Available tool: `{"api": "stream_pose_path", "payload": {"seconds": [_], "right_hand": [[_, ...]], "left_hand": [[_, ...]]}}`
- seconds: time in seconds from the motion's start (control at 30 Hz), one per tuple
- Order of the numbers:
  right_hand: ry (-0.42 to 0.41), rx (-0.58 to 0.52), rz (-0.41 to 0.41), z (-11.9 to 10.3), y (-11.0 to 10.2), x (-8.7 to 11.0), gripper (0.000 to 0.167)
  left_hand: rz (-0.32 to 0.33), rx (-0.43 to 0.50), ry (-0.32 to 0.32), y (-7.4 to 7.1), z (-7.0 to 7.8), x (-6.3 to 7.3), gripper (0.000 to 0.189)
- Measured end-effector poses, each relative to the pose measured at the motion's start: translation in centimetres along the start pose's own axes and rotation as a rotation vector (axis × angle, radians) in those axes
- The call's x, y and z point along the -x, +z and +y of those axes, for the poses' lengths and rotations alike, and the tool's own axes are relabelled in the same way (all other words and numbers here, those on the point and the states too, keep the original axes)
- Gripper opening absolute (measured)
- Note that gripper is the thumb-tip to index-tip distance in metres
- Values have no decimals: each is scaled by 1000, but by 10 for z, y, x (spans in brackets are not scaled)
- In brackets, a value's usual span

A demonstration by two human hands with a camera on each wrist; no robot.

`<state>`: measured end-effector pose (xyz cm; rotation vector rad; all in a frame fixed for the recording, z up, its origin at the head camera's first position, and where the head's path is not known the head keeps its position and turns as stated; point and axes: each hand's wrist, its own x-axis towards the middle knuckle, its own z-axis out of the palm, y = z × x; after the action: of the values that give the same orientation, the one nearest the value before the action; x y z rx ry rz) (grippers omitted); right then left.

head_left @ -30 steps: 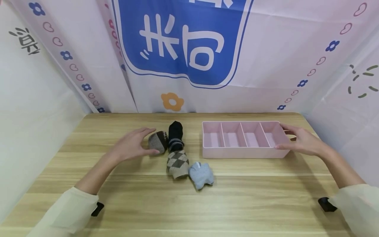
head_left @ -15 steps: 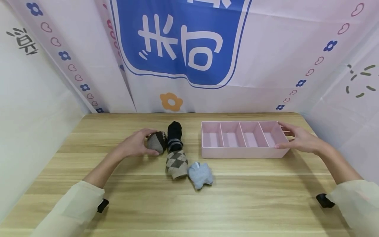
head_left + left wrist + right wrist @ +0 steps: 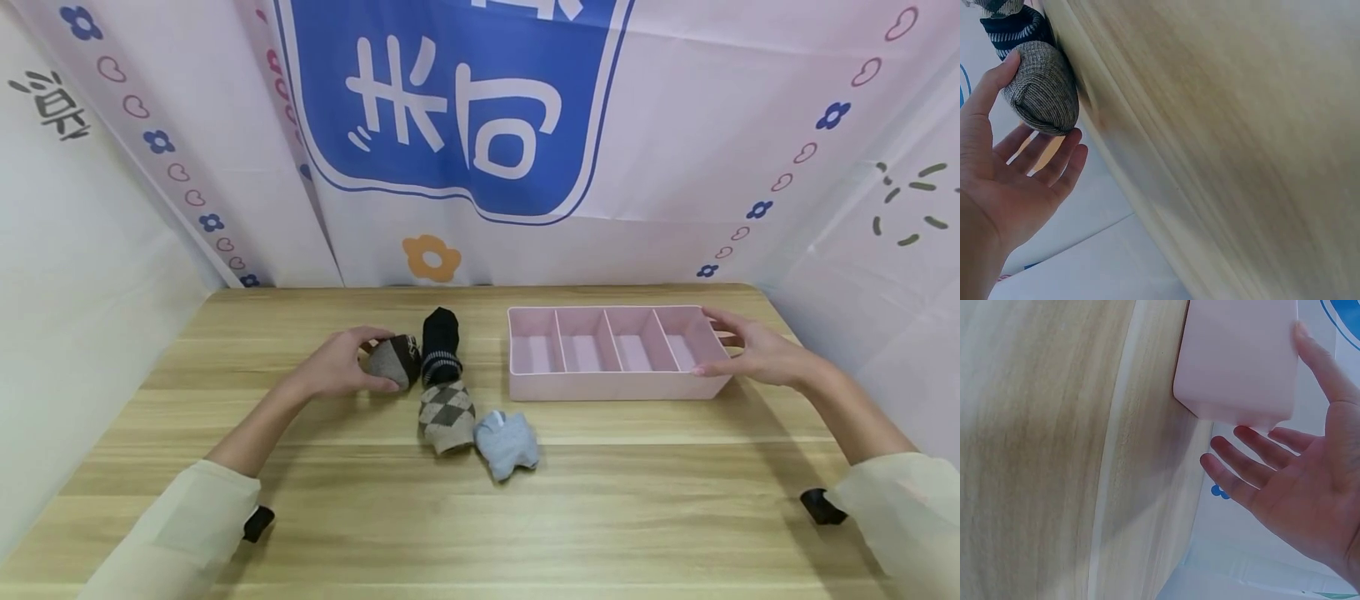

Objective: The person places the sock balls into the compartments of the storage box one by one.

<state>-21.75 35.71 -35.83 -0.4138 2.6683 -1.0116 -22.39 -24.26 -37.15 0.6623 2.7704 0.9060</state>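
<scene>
In the head view my left hand (image 3: pixel 341 364) grips a balled grey and dark brown sock (image 3: pixel 393 365), thumb in front and fingers behind. The left wrist view shows the ribbed grey side of this sock (image 3: pixel 1044 90) between thumb and fingertips. Just right of it lies a black sock (image 3: pixel 441 340) with a striped cuff. Below that sits an argyle sock (image 3: pixel 447 414), with a pale blue-grey sock (image 3: pixel 507 444) at its right. My right hand (image 3: pixel 765 354) holds the right end of a pink divided box (image 3: pixel 615 387), thumb at the front corner, fingers at the back.
All of this stands on a wooden table (image 3: pixel 480 525). Printed cloth (image 3: pixel 675 167) hangs along the table's back edge, and white sheets rise on both sides. The box's several compartments hold nothing.
My left hand's thumb and fingers have come in around the grey and brown sock, which has shifted slightly left from the black one. The right hand stays on the box.
</scene>
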Motion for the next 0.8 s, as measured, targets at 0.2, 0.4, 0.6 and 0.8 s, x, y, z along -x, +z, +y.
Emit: {"api": "stream_pose_path", "payload": {"seconds": [0.2,0.4,0.6,0.8], "right_hand": [[-11,1,-4,-1,0,0,102],[-1,-2,-13,-3,-1,1,102],[1,-27,-22,-2,0,-1,101],[-1,-62,-30,0,1,0,100]], "left_hand": [[45,35,15,-6,1,1,86],[76,92,15,-13,9,1,83],[92,108,25,-13,20,-3,82],[98,128,29,-13,33,-10,81]]}}
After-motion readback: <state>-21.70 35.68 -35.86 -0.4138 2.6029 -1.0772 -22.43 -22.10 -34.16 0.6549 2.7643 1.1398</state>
